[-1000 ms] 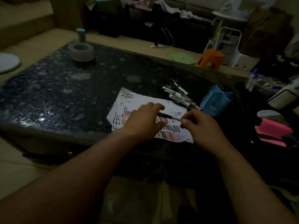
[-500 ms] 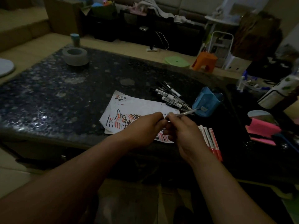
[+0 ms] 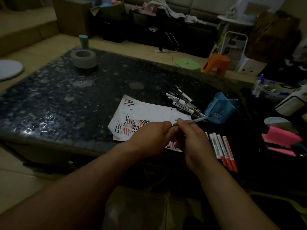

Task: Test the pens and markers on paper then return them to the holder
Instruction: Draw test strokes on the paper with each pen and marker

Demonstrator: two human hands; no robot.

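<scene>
A thin clear pen (image 3: 197,120) is gripped in my right hand (image 3: 194,138), its far end pointing toward the blue holder (image 3: 221,107), which lies tipped on the dark table. My left hand (image 3: 152,138) meets the right hand and pinches the pen's near end; what sits between the fingertips is hidden. Under both hands lies white paper (image 3: 149,113) covered with red and black test strokes. A pile of black markers (image 3: 181,100) rests behind the paper. Several red-capped markers (image 3: 222,150) lie to the right of my right hand.
A grey tape roll (image 3: 83,58) sits at the table's far left (image 3: 49,100). Pink sticky notes (image 3: 280,141) and a white object (image 3: 292,102) crowd the right side. An orange stool (image 3: 216,63) and a green lid (image 3: 187,63) stand on the floor beyond.
My right hand lifted the pen off the paper and drew it toward me. Both hands came together above the paper's near edge, the left pinching the pen's end.
</scene>
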